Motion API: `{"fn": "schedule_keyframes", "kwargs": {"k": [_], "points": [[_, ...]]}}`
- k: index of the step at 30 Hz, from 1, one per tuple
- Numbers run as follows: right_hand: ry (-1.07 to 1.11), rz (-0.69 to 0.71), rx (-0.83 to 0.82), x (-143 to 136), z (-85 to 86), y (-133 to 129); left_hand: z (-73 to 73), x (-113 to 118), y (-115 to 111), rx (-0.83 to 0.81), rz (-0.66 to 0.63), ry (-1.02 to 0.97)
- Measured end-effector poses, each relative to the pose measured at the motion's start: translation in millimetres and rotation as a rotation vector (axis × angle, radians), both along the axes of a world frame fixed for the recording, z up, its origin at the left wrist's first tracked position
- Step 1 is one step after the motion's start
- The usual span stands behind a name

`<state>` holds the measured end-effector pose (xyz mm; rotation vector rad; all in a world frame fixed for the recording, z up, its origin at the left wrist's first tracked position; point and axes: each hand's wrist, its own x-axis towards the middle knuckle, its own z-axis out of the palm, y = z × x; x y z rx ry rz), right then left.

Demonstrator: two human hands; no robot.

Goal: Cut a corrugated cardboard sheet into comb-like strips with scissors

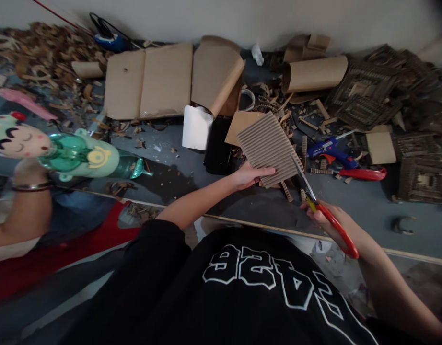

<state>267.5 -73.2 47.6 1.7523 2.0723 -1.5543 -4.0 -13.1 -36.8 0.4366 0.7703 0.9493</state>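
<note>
A sheet of corrugated cardboard (267, 146) with its ridges showing is pinched at its lower left by my left hand (250, 175), thumb on top. My right hand (331, 218) is closed round a pair of scissors (334, 224) with red handles. Their blades point up and left and lie against the sheet's right edge, where a narrow strip runs alongside. Beneath the sheet is a flat tan cardboard piece (239, 125). Just left of it, a black phone-like object (218, 146) lies on the grey table (170, 184).
Right of the sheet are a blue glue gun (332, 152) and a red-handled tool (365, 174). Cardboard rolls (316, 74), stacked corrugated frames (368, 86) and scraps line the back. At left, another person's hand (31, 170) holds a green bottle (98, 155).
</note>
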Motion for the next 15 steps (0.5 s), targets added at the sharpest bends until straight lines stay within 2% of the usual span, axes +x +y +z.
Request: {"fn": "schedule_keyframes", "kwargs": {"k": [9,15], "points": [[-0.013,-0.011,0.026,-6.4,5.4,-2.4,-5.2,-1.3,-0.6,0.035,-0.038,0.008],[-0.114,-0.013,0.041,-10.4,7.1,-2.5,-5.6,-1.2,0.1,0.021,-0.001,0.034]]}}
